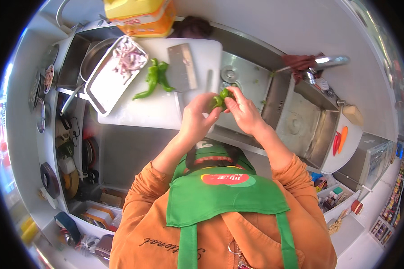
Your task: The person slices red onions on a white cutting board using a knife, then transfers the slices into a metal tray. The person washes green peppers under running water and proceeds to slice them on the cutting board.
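Observation:
My left hand (199, 112) and my right hand (243, 109) meet over the edge of the sink (242, 124), both gripping a green pepper (219, 100). Fingers hide part of this pepper. Left of my hands, a white cutting board (138, 114) spans the sink's left side. Two long green peppers (156, 77) lie on it, close to a cleaver (181, 67) resting flat. A metal tray (102, 87) on the board's left part holds sliced onion (128, 57), apparently red onion.
A yellow-orange container (139, 18) stands behind the board. Under the tray's left side sits a pan (96, 59), its handle sticking out. A faucet (330, 60) with a dark red cloth (299, 64) is at right. One red and one orange pepper (342, 139) lie on the right counter.

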A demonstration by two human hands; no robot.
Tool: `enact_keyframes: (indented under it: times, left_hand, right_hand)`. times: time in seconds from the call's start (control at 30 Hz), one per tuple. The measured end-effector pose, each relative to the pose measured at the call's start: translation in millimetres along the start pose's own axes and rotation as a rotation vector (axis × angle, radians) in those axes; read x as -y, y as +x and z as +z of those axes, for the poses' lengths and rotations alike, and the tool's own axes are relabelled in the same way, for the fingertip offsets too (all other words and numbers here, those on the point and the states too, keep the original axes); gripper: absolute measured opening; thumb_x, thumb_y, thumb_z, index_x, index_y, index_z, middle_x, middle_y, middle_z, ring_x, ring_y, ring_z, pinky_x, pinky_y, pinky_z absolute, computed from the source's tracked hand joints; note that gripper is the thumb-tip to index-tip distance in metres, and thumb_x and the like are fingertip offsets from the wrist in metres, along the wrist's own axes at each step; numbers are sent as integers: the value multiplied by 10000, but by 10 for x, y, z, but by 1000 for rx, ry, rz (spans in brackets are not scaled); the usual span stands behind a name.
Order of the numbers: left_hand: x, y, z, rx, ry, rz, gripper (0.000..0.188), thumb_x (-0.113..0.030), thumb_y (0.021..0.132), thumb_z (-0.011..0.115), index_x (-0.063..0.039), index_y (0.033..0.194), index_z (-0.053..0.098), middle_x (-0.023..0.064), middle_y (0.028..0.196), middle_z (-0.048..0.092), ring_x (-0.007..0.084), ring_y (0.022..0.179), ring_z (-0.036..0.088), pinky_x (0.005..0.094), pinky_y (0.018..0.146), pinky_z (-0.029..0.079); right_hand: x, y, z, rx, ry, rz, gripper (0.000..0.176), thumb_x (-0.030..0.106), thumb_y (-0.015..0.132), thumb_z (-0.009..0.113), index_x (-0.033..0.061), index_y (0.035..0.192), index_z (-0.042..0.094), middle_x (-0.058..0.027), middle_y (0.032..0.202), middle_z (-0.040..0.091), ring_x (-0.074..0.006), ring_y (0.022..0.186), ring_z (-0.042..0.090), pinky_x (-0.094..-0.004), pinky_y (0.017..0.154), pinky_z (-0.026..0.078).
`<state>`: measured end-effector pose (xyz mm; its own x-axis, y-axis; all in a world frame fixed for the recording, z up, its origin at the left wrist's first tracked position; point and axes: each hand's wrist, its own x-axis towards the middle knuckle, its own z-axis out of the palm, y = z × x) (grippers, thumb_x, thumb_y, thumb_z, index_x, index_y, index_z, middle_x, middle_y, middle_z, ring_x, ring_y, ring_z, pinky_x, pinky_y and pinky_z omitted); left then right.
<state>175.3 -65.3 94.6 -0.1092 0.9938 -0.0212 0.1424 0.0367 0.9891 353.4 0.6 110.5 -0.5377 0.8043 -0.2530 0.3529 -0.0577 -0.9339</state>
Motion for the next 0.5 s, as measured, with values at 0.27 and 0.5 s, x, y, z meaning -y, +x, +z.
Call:
enact_keyframes:
  times: [0.27, 0.5]
  left_hand:
    - [208, -99, -1805, -93, 467, 30, 381, 8, 765, 684, -53, 1138, 627, 133, 975, 629, 281, 876, 646, 376, 761, 523]
    - [495, -125, -2063, 33, 614, 132, 335, -39, 767, 710, -38, 1095, 639, 126, 953, 640, 300, 822, 668, 405, 713, 543]
  right_hand:
    - [-74, 688, 1269, -169, -652, 289, 698, 364, 825, 720, -49, 1250, 351, -237, 1004, 635, -413, 880, 655, -491, 759, 531]
    - [75, 1021, 1657, -300, -631, 435, 640, 231, 770, 722, -34, 1205, 334, -271, 986, 642, -436, 859, 659, -488, 773, 531]
